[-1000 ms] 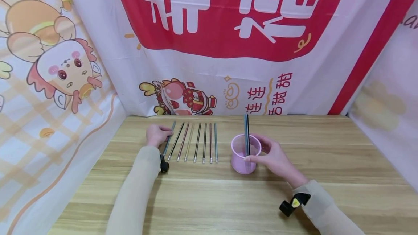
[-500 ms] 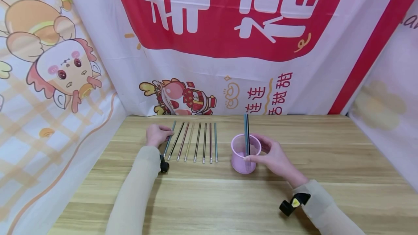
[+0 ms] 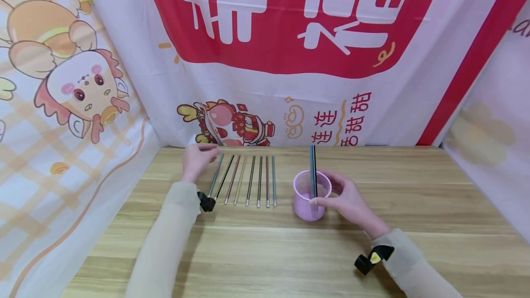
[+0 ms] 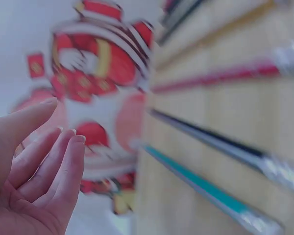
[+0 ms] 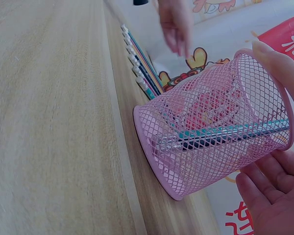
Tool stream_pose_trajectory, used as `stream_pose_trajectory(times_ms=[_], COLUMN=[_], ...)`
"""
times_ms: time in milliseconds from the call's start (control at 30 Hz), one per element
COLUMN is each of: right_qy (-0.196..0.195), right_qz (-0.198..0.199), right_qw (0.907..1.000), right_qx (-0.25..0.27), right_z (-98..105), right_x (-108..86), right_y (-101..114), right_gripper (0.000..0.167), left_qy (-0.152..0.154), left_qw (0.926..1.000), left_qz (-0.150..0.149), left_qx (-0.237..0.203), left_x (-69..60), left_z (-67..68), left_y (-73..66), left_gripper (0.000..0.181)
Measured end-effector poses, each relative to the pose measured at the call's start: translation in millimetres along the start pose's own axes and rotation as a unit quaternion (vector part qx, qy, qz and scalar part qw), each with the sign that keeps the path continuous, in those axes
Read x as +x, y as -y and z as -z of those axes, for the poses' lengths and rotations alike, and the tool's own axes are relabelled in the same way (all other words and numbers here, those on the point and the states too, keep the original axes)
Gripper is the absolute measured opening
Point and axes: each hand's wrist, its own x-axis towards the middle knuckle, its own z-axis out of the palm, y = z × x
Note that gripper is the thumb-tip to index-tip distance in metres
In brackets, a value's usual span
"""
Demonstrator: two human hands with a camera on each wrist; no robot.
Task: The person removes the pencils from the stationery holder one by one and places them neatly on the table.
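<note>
My right hand (image 3: 345, 199) grips the pink mesh pencil cup (image 5: 201, 105), its thumb and fingers around the rim. The cup stands upright on the table, and a teal and a black pencil (image 3: 313, 164) lean inside it. My left hand (image 3: 198, 159) is raised over the far end of the leftmost pencil, a teal one (image 4: 196, 183). Its fingers are loosely bent, with nothing between them in the left wrist view. Beside that pencil lies a black one (image 4: 210, 137), then a row of several more pencils (image 3: 250, 180), eraser ends toward me.
A wooden table (image 3: 265, 256) carries everything. Printed cloth (image 3: 265, 68) hangs along its back edge, close to my left fingertips. Another cloth (image 3: 62, 118) hangs at the left side. Each wrist wears a small black camera (image 3: 364, 263).
My left hand has come off the leftmost pencil, rising and moving toward the back cloth. That pencil stays in the row. My right hand and the cup are where they were.
</note>
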Motion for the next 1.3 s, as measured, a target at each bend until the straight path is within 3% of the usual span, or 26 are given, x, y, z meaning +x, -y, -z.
stream_pose_trajectory(times_ms=[200, 500, 633, 900, 1300], right_qy=[0.001, -0.001, -0.002, -0.002, -0.003], right_qz=[-0.003, -0.004, -0.003, 0.002, 0.005], right_qw=[1.0000, 1.0000, 1.0000, 1.0000, 1.0000], right_qx=[0.002, 0.002, 0.003, 0.002, 0.005], right_z=[-0.2, -1.1, -0.9, -0.9, -1.2], right_x=[-0.1, -1.1, -1.1, -0.6, -0.8], right_y=[0.9, 2.0, 1.6, 0.4, -0.4], right_gripper=[0.077, 0.078, 0.077, 0.077, 0.075], left_qy=[0.035, 0.079, 0.113, 0.163, 0.164], left_qw=[0.9978, 0.9891, 0.9819, 0.9706, 0.9682], left_qz=[-0.051, -0.124, -0.149, -0.169, -0.167], left_qx=[-0.023, -0.016, -0.030, -0.051, -0.087], left_x=[-17.1, -47.3, -60.4, -81.1, -98.2], left_z=[-14.4, -63.3, -84.6, -121.3, -162.6], left_y=[-41.4, -77.9, -85.8, -92.9, -96.7], left_gripper=[0.044, 0.031, 0.027, 0.029, 0.033])
